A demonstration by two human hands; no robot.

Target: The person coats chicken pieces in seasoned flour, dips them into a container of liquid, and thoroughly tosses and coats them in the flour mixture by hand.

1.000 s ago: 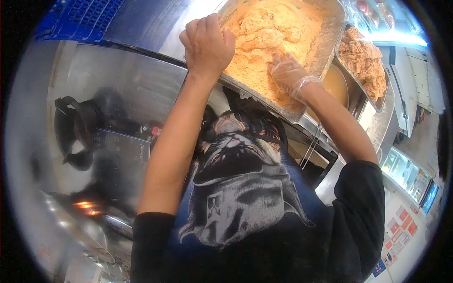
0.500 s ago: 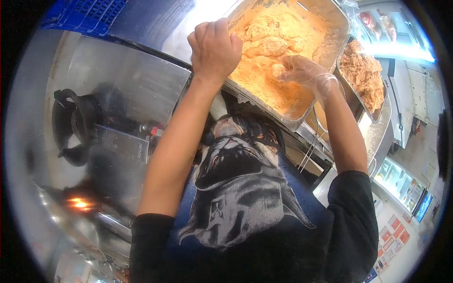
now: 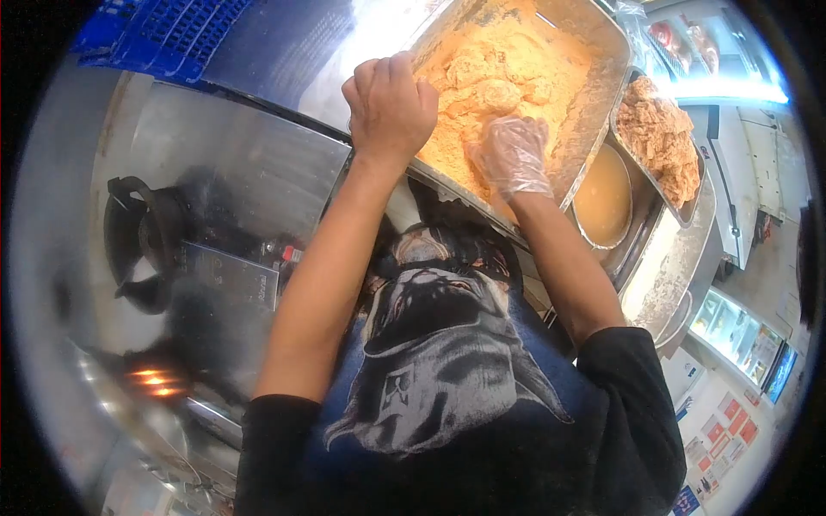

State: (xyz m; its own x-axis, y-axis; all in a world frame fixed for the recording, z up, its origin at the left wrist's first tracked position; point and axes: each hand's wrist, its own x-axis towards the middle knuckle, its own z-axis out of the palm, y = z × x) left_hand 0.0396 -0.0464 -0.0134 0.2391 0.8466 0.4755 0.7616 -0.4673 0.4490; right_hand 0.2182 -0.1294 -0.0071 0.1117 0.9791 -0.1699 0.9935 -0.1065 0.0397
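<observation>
Left hand [image 3: 389,112]: fingers curled over tray [image 3: 600,86] left edge, likely steadying it. Gloved right hand [image 3: 514,155] in orange powder [image 3: 551,69] toward tray's near edge; fingertips hidden, can't tell if pinching.

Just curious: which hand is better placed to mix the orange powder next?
Likely the right hand: gloved and down at the orange powder, while the bare left hand is at the tray rim.

Powder [image 3: 555,64] in tray [image 3: 607,64]; bowl [image 3: 631,193], pan [image 3: 689,211] right.
</observation>
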